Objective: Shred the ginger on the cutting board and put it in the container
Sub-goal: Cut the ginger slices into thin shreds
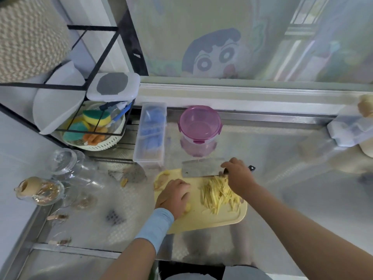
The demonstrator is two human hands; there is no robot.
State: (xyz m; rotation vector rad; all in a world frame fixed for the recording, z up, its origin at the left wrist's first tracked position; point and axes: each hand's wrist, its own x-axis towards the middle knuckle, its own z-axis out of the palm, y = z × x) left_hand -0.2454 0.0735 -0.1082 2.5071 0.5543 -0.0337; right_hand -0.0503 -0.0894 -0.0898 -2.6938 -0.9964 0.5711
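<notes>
Room: a frosted window (pixel 252 27) with a cartoon print fills the upper frame.
Table (pixel 272 154): embossed steel, reflective, spanning the middle and lower frame. A black wire rack (pixel 96 57) holding sponges stands upper left, with glass jars (pixel 66 164) at left.
Cutting board (pixel 212 220): pale yellow, centre frame, flat on the table.
Container (pixel 199 126): pink-rimmed, lid off, just above the board; nothing visible inside.
Cleaver (pixel 198 169): at the board's upper edge, flat of the blade showing.
Right hand (pixel 238 174): wrapped round the cleaver's handle.
Left hand (pixel 174 197): knuckles up on the board's left part, fingers curled; whether it pinches anything cannot be told.
Ginger shreds (pixel 219 194): a loose heap right of centre. Uncut ginger slices (pixel 161 179) remain at the board's upper left.
Assessment: shredding appears largely done. Stack the remaining slices and keep fingertips tucked. Afterwards, sweep the heap onto the blade for transfer to the container.
</notes>
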